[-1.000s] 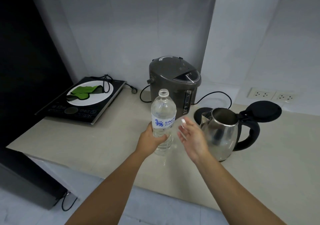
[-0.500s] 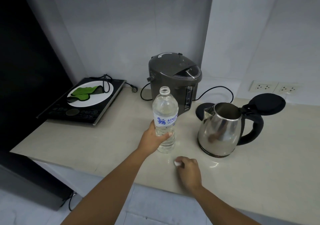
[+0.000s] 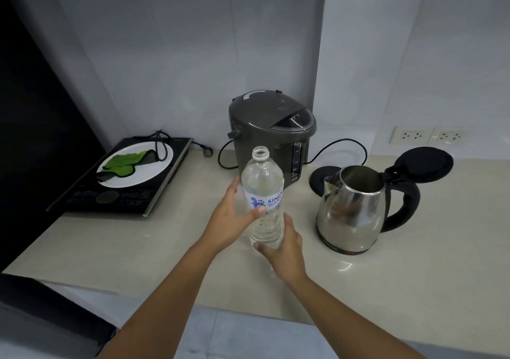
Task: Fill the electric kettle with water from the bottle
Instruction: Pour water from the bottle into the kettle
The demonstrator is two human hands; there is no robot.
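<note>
1. Water bottle [image 3: 262, 190] is standing upright on the table [image 3: 138, 248], cap off, neck open, about the middle of the view, in front of the dark grey hot water dispenser [image 3: 271, 132].
2. Left hand [image 3: 231, 220] is wrapped around the bottle's left side at label height, thumb across the front.
3. Right hand [image 3: 284, 245] is cupped around the lower part of the bottle from the right. Looks like a real grip, but the fingers are hidden behind it so not 100% sure.
4. Steel kettle [image 3: 353, 212] sits off to the right, apart from the bottle, black lid [image 3: 423, 164] flipped open and back, off its round base [image 3: 321, 178] just behind it.
5. Far left there's an induction cooktop [image 3: 110, 193] with a white plate [image 3: 154, 165] on top holding something green.
</note>
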